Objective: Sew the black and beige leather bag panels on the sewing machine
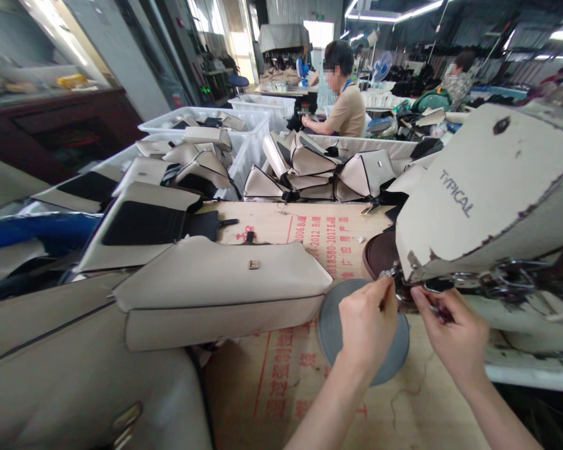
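Observation:
My left hand (370, 322) is closed in a pinch beside the needle end of a cream sewing machine (488, 187) marked TYPICAL. What its fingers hold is hidden or too small to name. My right hand (455, 334) is closed too, thumb and fingertips together just right of the needle area, under the machine head. A small dark shape shows by its fingers, but I cannot make it out. Beneath my left hand lies a round grey disc (331, 337). A brown roll of strip (378, 255) sits behind it, against the machine head.
Left of the hands, a beige bag (225, 281) with dark piping lies on the wooden board (272, 375) printed in red. More bags (304, 156) fill white plastic bins (256, 128) behind it. A co-worker (349, 100) sits beyond the bins; other people are farther back.

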The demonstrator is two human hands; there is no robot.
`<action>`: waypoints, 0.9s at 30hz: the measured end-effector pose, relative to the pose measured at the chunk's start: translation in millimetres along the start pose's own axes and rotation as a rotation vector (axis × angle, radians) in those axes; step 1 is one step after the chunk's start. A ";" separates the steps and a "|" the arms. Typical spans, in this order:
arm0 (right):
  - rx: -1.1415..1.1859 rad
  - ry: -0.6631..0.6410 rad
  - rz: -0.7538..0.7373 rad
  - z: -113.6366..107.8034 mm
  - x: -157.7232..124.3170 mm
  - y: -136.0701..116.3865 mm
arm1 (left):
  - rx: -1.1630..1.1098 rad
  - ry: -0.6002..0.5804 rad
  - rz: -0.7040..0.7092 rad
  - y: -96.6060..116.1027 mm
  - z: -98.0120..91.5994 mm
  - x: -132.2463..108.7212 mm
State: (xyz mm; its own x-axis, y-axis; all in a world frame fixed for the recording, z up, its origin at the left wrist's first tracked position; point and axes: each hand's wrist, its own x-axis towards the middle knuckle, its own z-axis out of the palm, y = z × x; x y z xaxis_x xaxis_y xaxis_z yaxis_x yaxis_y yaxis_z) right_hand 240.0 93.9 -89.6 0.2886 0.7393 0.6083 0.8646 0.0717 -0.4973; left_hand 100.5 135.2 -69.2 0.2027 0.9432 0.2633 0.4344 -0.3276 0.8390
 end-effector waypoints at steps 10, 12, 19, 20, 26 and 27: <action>0.023 -0.011 0.011 1.3 -2.9 3.5 | 0.009 0.011 0.014 0.4 -0.7 -1.9; 0.025 -0.012 0.014 1.6 -3.0 4.4 | 0.010 0.013 0.018 0.3 -1.0 -2.1; 0.022 -0.011 0.015 0.0 -0.4 -0.7 | 0.011 0.017 0.031 1.0 -0.8 -1.5; 0.023 -0.011 0.012 -0.1 -0.3 -1.3 | 0.010 0.013 0.033 1.0 -0.7 -1.3; 0.027 -0.013 0.014 0.6 -1.2 0.4 | 0.018 0.002 0.018 0.1 -0.2 0.0; 0.027 -0.013 0.014 0.8 -1.1 0.6 | 0.021 0.004 0.019 0.0 -0.3 0.0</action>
State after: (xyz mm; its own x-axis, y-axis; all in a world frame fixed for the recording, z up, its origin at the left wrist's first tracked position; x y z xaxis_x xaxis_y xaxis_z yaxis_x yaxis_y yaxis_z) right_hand 239.8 93.6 -91.0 0.2954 0.7487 0.5935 0.8490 0.0792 -0.5225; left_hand 100.2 135.2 -69.0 0.2079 0.9370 0.2808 0.4487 -0.3464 0.8238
